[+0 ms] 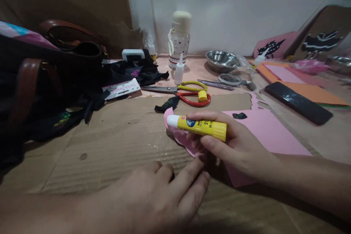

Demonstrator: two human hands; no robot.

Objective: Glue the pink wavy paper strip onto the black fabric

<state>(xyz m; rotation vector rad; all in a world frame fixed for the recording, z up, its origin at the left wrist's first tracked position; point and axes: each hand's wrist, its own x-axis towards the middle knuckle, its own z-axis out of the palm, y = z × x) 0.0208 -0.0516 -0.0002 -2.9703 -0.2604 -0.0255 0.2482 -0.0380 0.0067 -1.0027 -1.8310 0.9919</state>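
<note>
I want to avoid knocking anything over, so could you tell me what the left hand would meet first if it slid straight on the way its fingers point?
The left hand points up-right; it would probably first meet the pink paper, then the right hand.

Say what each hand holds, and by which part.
Right hand grips the glue stick by its yellow barrel, white tip exposed. Left hand holds nothing, fingertips pressing the pink paper.

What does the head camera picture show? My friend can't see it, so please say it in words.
A right hand holds a yellow glue stick, white tip out, over pink paper on brown cardboard. The left hand rests flat, fingertips on the paper's edge. Behind lie scissors, a small white bottle and a steel bowl.
</note>
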